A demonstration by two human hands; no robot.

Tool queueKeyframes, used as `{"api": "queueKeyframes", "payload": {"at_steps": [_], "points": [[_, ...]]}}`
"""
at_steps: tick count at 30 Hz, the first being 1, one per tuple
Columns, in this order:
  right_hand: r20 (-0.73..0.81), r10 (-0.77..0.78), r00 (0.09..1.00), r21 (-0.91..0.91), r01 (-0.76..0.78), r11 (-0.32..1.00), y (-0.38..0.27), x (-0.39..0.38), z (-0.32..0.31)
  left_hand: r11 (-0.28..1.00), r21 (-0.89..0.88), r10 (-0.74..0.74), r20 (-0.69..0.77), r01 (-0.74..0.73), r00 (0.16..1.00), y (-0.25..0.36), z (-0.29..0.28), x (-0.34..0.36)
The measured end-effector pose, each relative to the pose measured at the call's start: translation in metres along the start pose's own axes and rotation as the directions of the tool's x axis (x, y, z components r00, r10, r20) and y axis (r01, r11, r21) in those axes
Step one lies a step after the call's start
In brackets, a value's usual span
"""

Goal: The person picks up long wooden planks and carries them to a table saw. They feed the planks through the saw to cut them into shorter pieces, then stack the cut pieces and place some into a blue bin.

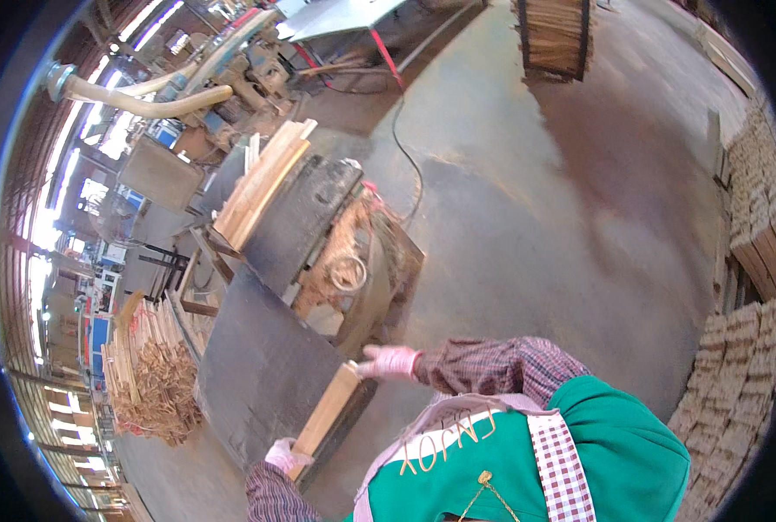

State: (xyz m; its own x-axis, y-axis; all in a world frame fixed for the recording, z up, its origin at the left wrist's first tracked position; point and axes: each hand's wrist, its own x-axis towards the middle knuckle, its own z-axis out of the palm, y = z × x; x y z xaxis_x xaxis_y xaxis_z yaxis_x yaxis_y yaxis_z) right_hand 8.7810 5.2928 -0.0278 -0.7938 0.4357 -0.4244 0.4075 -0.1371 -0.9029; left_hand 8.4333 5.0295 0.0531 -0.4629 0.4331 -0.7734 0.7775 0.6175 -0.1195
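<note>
A pale wooden board (325, 418) lies along the near right edge of a woodworking machine's dark flat table (253, 365). My left hand (286, 454), in a pinkish-white glove, is closed on the board's lower end. At the upper end is my right hand (389, 361), gloved alike, its fingers apart and reaching to the board's tip. Whether those fingers press on the wood is hard to tell. Past the hands, a round handwheel (348, 273) sits on the machine's side among sawdust. Several long wooden strips (264, 183) rest on the machine's far end.
A pile of wood offcuts (166, 383) stands left of the machine. Tall stacks of cut wood (736, 383) line the right side, with another wood stack (555, 39) at the back. A dark cable (416, 170) runs over the floor. A pale table (340, 17) with red legs stands far off.
</note>
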Motion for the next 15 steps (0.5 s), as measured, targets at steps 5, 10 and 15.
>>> {"api": "queueKeyframes", "payload": {"at_steps": [5, 10, 15], "points": [[0.195, 0.014, 0.981, -0.006, -0.013, 1.0, -0.01, 0.04, 0.001, 0.96, -0.277, -0.019, 0.07, 0.038, 0.997, -0.007, 0.002, 0.01], [0.249, 0.148, 0.957, -0.137, -0.116, 0.984, -0.021, 0.06, 0.007, 0.973, 0.082, -0.218, 0.02, 0.215, 0.976, 0.043, -0.02, -0.02], [0.288, 0.027, 0.957, -0.242, 0.046, 0.969, -0.05, 0.066, -0.051, 0.905, 0.407, -0.108, -0.051, 0.119, 0.993, 0.119, -0.072, -0.042]]}}
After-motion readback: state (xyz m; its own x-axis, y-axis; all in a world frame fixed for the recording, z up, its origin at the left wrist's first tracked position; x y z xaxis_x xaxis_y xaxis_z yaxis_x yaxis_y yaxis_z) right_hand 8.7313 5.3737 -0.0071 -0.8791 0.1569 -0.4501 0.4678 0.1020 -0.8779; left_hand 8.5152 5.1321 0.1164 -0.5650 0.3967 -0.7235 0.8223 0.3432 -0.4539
